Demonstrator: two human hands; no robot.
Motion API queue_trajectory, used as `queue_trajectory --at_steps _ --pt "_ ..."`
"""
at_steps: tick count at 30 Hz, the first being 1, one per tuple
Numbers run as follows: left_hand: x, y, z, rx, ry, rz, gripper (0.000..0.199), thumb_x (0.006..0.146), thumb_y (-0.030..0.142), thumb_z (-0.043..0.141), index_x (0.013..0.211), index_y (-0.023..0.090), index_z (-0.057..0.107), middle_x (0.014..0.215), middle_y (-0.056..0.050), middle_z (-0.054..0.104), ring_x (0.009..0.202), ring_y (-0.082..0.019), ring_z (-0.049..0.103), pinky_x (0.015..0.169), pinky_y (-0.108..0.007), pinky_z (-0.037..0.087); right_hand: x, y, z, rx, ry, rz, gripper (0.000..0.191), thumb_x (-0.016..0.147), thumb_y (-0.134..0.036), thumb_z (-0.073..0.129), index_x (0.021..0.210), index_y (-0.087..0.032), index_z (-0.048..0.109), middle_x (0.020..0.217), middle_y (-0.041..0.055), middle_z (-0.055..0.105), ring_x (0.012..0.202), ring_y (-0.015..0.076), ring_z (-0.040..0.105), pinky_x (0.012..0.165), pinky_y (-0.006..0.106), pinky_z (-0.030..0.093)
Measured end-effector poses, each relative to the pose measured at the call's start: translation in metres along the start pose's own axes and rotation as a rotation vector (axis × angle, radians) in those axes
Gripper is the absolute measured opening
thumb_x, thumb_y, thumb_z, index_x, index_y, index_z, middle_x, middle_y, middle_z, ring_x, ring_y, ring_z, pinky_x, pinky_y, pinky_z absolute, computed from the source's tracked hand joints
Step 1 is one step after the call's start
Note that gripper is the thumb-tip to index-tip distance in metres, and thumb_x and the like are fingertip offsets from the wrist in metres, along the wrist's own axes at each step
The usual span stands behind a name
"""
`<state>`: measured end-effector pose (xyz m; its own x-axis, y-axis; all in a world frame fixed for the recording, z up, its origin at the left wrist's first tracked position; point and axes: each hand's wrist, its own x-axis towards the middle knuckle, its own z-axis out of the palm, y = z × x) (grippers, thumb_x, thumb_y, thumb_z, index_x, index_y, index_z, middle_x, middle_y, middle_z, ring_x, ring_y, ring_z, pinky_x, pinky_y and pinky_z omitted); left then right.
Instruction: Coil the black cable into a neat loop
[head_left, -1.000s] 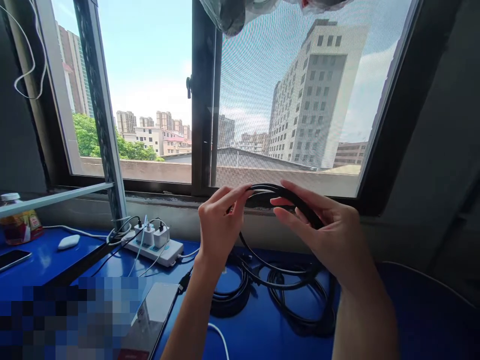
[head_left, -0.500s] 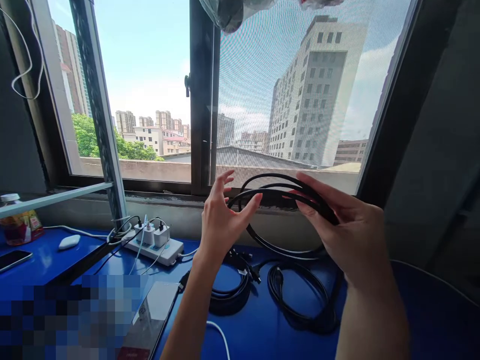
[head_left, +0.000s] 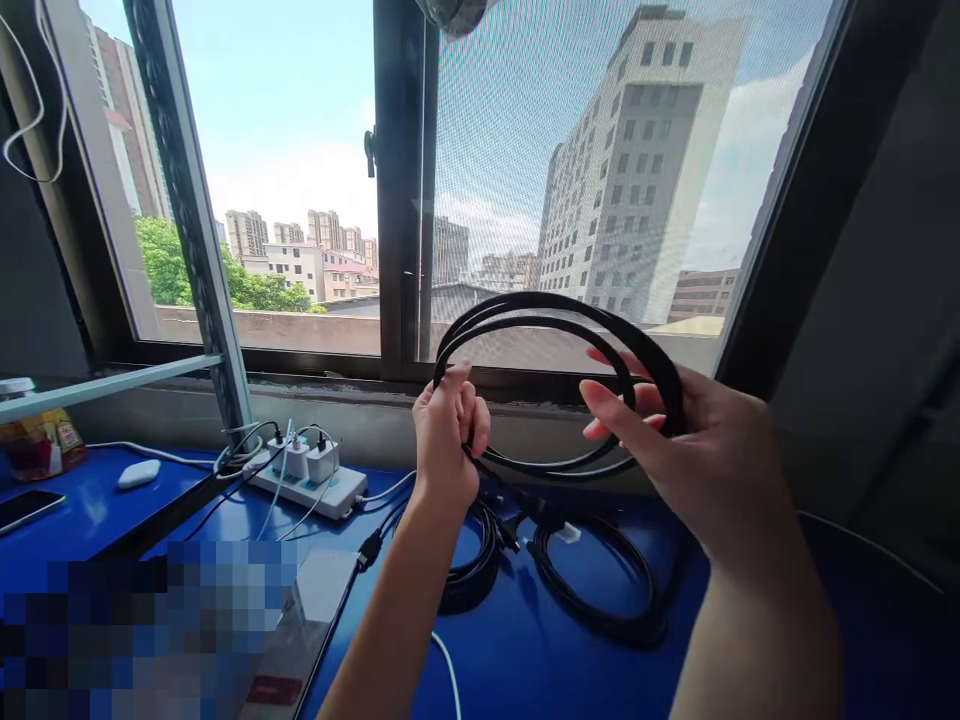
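A black cable (head_left: 536, 302) hangs in a few loose loops between my two hands, in front of the window. My left hand (head_left: 452, 425) is closed round the left side of the loops. On the right side, my right hand (head_left: 686, 420) has the loops in the crook between thumb and fingers, its fingertips apart. Below, two more coils of black cable lie on the blue table: a left coil (head_left: 472, 575), partly behind my left forearm, and a right coil (head_left: 592, 620) with a connector near its upper side.
A white power strip (head_left: 341, 497) with plugged-in chargers sits left of my arm. Beside it are a metal post (head_left: 187, 200), a white oval case (head_left: 139, 474) and a phone (head_left: 30, 508). A dark flat device (head_left: 300, 640) lies at the front; the window (head_left: 405, 250) stands behind.
My left hand has closed on the loops; it was open beside them before. The loops have risen and rounded out. My right hand still holds its side, with the fingers now spread more.
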<state>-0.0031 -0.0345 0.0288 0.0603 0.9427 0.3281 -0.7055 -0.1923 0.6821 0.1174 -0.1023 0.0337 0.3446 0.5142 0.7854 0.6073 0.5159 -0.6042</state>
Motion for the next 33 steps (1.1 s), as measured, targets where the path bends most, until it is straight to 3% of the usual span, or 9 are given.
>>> queue_trajectory --at_steps 3,5,9,11,15,21,26,30,33 --pt "0.003 -0.001 -0.002 0.056 -0.084 -0.101 0.047 0.075 0.021 0.048 0.036 0.018 0.021 0.029 0.008 0.018 0.022 -0.003 0.025 0.029 -0.017 0.016 0.002 0.001 0.0 0.155 0.028 0.061 0.026 0.069 -0.04 0.068 0.084 -0.019 0.071 0.043 -0.0042 0.051 0.04 0.0084 0.05 0.04 0.018 0.041" --pt "0.007 -0.008 -0.004 0.162 -0.194 -0.181 0.048 0.076 0.022 0.048 0.034 0.018 0.025 0.028 0.006 0.021 0.026 -0.006 0.038 0.033 -0.016 0.027 0.003 -0.001 0.001 0.284 0.096 0.108 0.022 0.065 -0.037 0.07 0.077 -0.019 0.071 0.038 -0.0065 0.043 0.034 0.0065 0.042 0.035 0.018 0.035" --pt "0.009 -0.027 -0.006 0.387 -0.372 -0.326 0.042 0.079 0.025 0.048 0.039 0.015 0.046 0.037 0.001 0.046 0.042 -0.011 0.057 0.049 -0.019 0.046 0.001 -0.008 0.001 0.389 0.289 0.203 0.018 0.056 -0.029 0.073 0.07 -0.018 0.07 0.032 -0.0095 0.03 0.025 0.0039 0.025 0.025 0.018 0.015" --pt "0.006 -0.035 -0.004 0.486 -0.414 -0.395 0.04 0.081 0.024 0.045 0.044 0.015 0.053 0.042 -0.001 0.053 0.042 -0.012 0.057 0.047 -0.02 0.045 0.0 -0.011 0.0 0.376 0.385 0.199 0.015 0.056 -0.024 0.072 0.07 -0.019 0.07 0.033 -0.0088 0.032 0.027 0.004 0.025 0.026 0.02 0.013" --pt "-0.001 -0.043 -0.001 0.619 -0.557 -0.541 0.051 0.084 0.024 0.034 0.037 0.017 0.05 0.039 -0.004 0.051 0.035 -0.013 0.05 0.041 -0.023 0.041 -0.003 -0.011 0.002 0.323 0.487 0.128 0.01 0.058 -0.021 0.07 0.068 -0.019 0.071 0.035 -0.0074 0.032 0.029 0.0045 0.025 0.028 0.021 0.014" --pt "0.007 -0.045 -0.01 0.695 -0.916 -0.743 0.063 0.085 0.036 0.021 0.038 0.015 0.057 0.045 -0.011 0.056 0.04 -0.015 0.053 0.046 -0.025 0.042 -0.006 -0.005 0.009 0.162 0.368 -0.032 0.007 0.071 -0.025 0.066 0.071 -0.02 0.071 0.037 -0.0065 0.033 0.033 0.0045 0.028 0.031 0.02 0.018" --pt "0.021 -0.04 -0.022 0.674 -1.079 -0.913 0.06 0.082 0.045 0.023 0.055 0.012 0.067 0.047 -0.012 0.058 0.044 -0.017 0.056 0.045 -0.024 0.04 -0.003 0.002 0.017 0.267 0.288 -0.039 0.009 0.07 -0.026 0.067 0.065 -0.019 0.069 0.036 -0.0068 0.033 0.031 0.0037 0.027 0.03 0.019 0.016" --pt "0.026 -0.034 -0.025 0.604 -1.26 -1.131 0.076 0.085 0.045 0.006 0.078 0.007 0.071 0.056 -0.015 0.063 0.053 -0.024 0.061 0.051 -0.03 0.044 -0.002 0.003 0.02 0.312 0.253 -0.064 0.008 0.069 -0.027 0.069 0.066 -0.019 0.069 0.035 -0.0075 0.032 0.029 0.0032 0.025 0.029 0.019 0.013" --pt "0.024 -0.033 -0.027 0.56 -1.293 -1.114 0.074 0.086 0.046 0.006 0.089 0.01 0.07 0.068 -0.012 0.067 0.059 -0.021 0.064 0.059 -0.03 0.047 -0.004 0.003 0.019 0.311 0.215 -0.115 0.007 0.069 -0.027 0.069 0.067 -0.02 0.07 0.035 -0.0077 0.034 0.028 0.0033 0.026 0.029 0.02 0.013"
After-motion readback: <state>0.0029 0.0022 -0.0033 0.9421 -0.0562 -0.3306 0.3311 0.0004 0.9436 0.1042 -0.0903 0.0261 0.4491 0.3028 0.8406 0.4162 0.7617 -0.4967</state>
